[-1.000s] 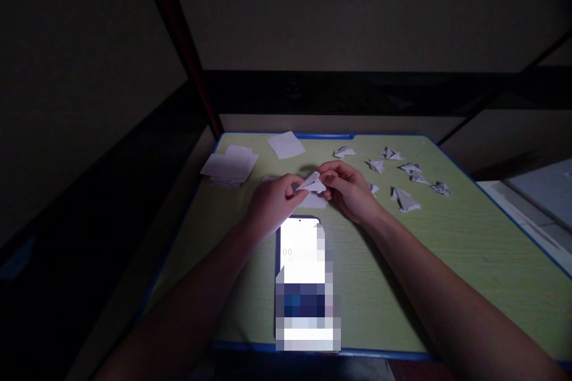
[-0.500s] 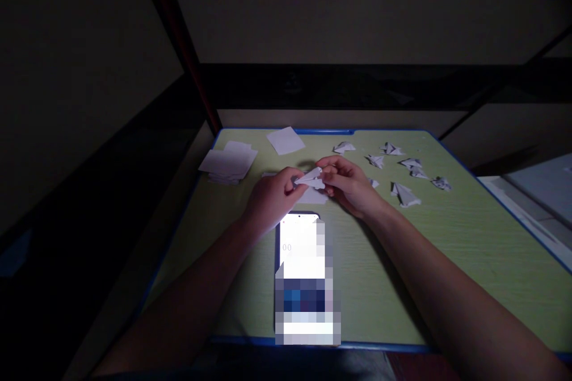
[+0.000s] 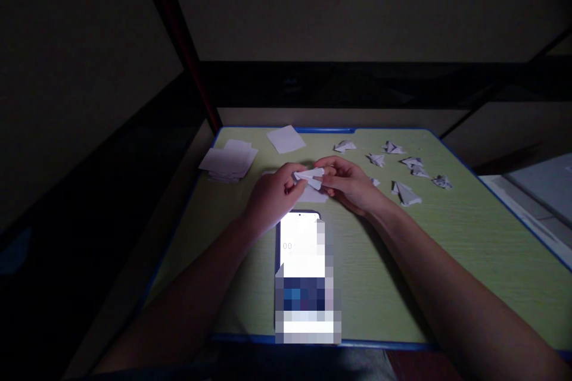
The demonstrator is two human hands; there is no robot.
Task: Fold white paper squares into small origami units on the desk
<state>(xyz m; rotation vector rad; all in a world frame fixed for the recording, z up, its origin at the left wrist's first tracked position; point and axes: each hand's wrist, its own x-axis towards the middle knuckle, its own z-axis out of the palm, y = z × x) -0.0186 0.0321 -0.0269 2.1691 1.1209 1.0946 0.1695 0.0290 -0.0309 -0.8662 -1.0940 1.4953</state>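
Note:
Both my hands meet over the middle of a green table (image 3: 469,238) with a blue rim. My left hand (image 3: 270,196) and my right hand (image 3: 351,181) pinch the two ends of a small folded white paper piece (image 3: 309,176), fingers closed on it. A flat white sheet (image 3: 313,195) lies on the table just under the hands. A lit phone (image 3: 304,268) lies screen-up in front of me, close to my wrists.
A stack of white paper squares (image 3: 229,161) sits at the table's left edge, and a single square (image 3: 286,139) lies near the far edge. Several folded paper shapes (image 3: 404,193) are scattered at the far right. The surroundings are dark; a red post (image 3: 179,30) rises behind.
The folded piece has flattened and narrowed between my fingers, and both hands have closed in a little on it. The view shifted slightly.

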